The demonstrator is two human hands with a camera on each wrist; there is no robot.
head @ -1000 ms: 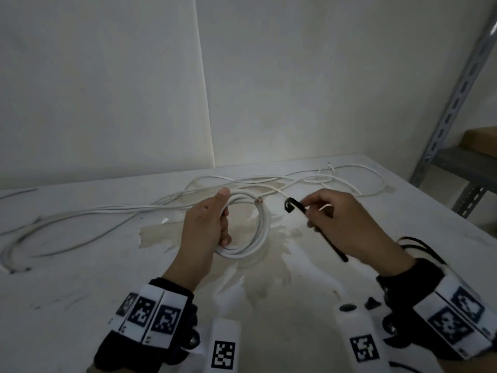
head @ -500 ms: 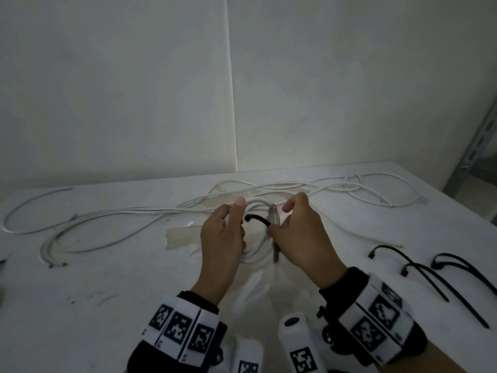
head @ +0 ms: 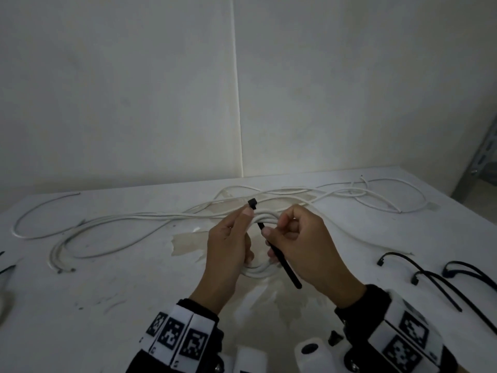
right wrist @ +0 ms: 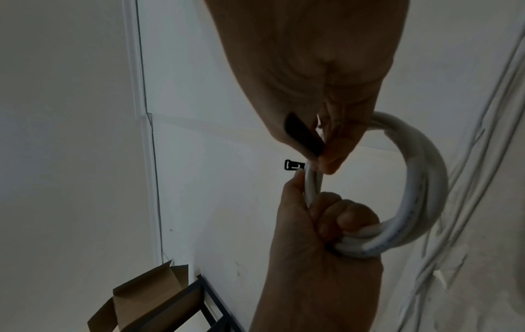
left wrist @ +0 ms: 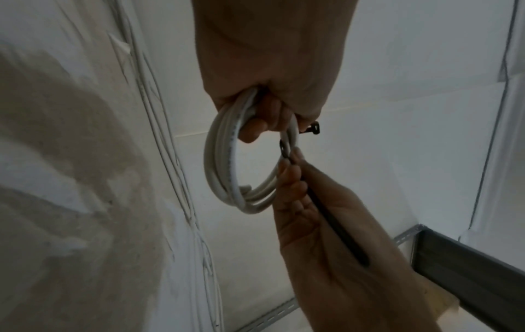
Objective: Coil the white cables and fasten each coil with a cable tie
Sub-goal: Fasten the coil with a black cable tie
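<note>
My left hand (head: pixel 228 249) grips a white cable coil (head: pixel 258 273) held just above the table; its fingers curl round the loops (left wrist: pixel 224 170). A black cable tie (head: pixel 282 262) passes through the coil. Its square head (head: pixel 252 203) sticks out above my left thumb, and the head also shows in the right wrist view (right wrist: pixel 294 165). My right hand (head: pixel 304 246) pinches the tie's strap (left wrist: pixel 326 213) close to the coil, the tail pointing back toward my wrist. In the right wrist view the coil (right wrist: pixel 420 186) hangs between both hands.
Long loose white cables (head: pixel 134 219) sprawl across the white table (head: pixel 107 305) behind the hands, left to right. Several spare black cable ties (head: pixel 441 284) lie at the right. A grey metal shelf frame (head: pixel 481 162) stands at the far right, with a cardboard box (right wrist: pixel 142 298) on it.
My right hand brought the tie to the coil and threaded it through; its head now pokes out above my left thumb. The camera view shifted right and up.
</note>
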